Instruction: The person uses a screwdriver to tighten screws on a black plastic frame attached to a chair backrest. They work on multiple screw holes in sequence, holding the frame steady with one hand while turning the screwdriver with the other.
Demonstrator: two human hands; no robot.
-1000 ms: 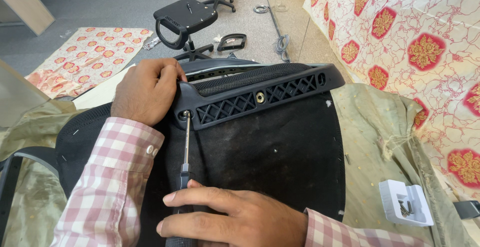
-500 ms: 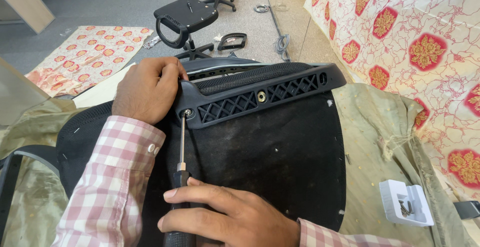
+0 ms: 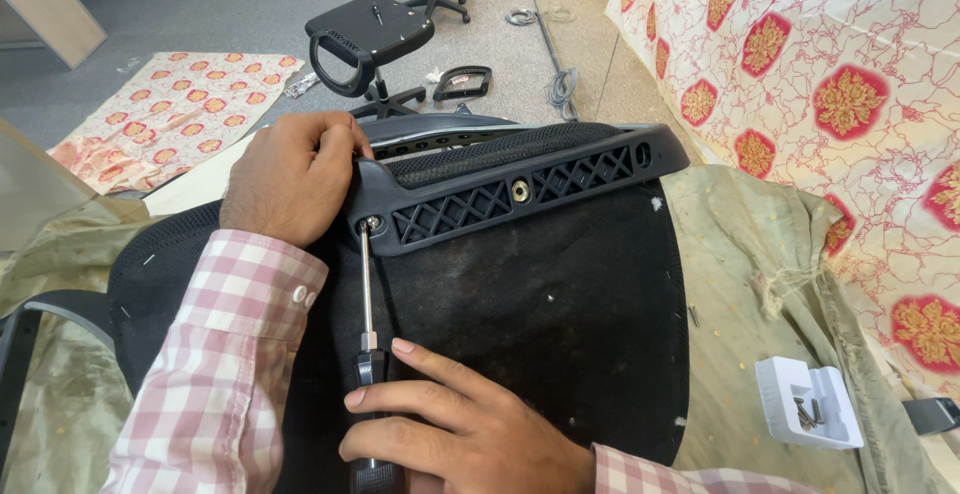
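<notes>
Grey carpet (image 3: 230, 14) fills the top of the frame, with a black stool (image 3: 368, 39) at upper centre and patterned cloth (image 3: 850, 94) along the right. At centre, a black chair seat (image 3: 520, 324) lies underside up on olive fabric (image 3: 760, 254). The left hand (image 3: 290, 179) grips the end of a black lattice bracket (image 3: 510, 194). The right hand (image 3: 465, 429), at the bottom, is closed around a screwdriver (image 3: 367, 354) whose tip sits in the bracket's left screw (image 3: 372, 224). A white box (image 3: 805, 404) lies at lower right.
</notes>
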